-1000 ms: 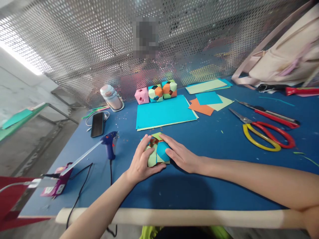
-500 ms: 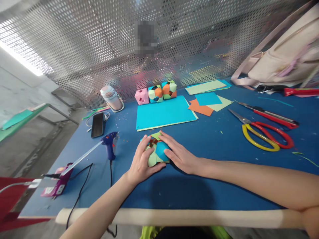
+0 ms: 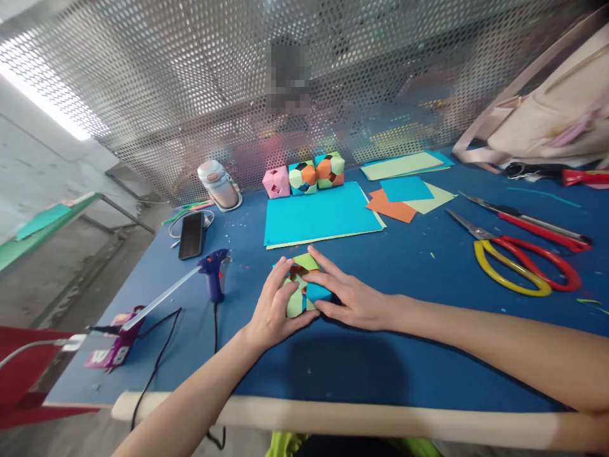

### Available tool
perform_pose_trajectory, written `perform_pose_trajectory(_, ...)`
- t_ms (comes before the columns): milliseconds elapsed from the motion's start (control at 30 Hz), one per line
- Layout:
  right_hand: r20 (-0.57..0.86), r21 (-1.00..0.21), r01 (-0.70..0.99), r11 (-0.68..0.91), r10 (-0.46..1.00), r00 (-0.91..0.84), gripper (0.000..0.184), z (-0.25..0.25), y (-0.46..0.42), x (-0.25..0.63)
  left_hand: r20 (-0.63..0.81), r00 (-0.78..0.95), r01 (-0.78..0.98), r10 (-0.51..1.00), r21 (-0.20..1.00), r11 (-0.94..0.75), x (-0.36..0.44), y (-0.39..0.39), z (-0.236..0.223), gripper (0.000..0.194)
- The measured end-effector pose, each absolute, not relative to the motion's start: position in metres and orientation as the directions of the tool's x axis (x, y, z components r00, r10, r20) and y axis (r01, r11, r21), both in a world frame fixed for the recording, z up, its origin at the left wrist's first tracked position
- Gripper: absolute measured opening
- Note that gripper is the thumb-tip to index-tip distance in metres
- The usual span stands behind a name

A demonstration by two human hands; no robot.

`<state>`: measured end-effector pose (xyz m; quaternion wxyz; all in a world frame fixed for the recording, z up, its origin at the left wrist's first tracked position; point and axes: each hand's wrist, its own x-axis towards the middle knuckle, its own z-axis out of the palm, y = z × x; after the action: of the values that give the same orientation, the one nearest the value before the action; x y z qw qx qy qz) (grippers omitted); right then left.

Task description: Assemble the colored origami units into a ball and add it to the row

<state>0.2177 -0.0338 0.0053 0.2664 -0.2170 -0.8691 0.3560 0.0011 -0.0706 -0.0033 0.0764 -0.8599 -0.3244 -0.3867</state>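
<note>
Between my two hands, low over the blue table, is a folded paper cube [image 3: 295, 303] in pale green, blue and a little orange, with an opening facing up. My left hand [image 3: 272, 308] wraps its left side, thumb along the bottom and fingertips at the upper left. On the right side, my right hand [image 3: 354, 298] grips it, its index finger reaching the top green flap and other fingers bent over the blue face. Parts of the cube are hidden by the fingers. Beyond it lies a stack of blue paper [image 3: 323, 214].
At the back stand a pink paper cube [image 3: 276, 183] and two multicoloured ones [image 3: 302, 178]. To the left are a glue gun [image 3: 214, 276], a phone [image 3: 191, 236] and a bottle [image 3: 219, 185]. Scissors [image 3: 516, 263], a utility knife [image 3: 537, 223] and loose paper squares [image 3: 392, 206] lie right.
My right hand's fingers have shifted over the cube, the middle finger now bending across its opening. The blue flap sits further right and more of the opening's inside shows. The view has moved slightly.
</note>
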Motion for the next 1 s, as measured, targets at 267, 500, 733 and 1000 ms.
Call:
perform_pose_trajectory(267,0.272,-0.797,0.197,0.571,0.631,-0.727,0.046,0.009,-0.037,0.215,0.705,0.512,0.613,0.490,0.099,-0.784,0.002,-0.070,-0.004,0.064)
perform_pose_trajectory(500,0.258,-0.826,0.213,0.521,0.686,-0.681,0.047,0.009,-0.041,0.211,0.693,0.525,0.630,0.494,0.074,-0.773,0.003,-0.070,-0.004,0.061)
perform_pose_trajectory(733,0.258,-0.837,0.218,0.502,0.713,-0.651,0.049,0.007,-0.046,0.203,0.697,0.510,0.646,0.505,0.077,-0.759,0.004,-0.069,-0.004,0.058)
perform_pose_trajectory(1000,0.261,-0.829,0.216,0.516,0.698,-0.667,0.057,0.003,-0.049,0.199,0.713,0.502,0.642,0.490,0.073,-0.763,0.005,-0.068,-0.004,0.067)
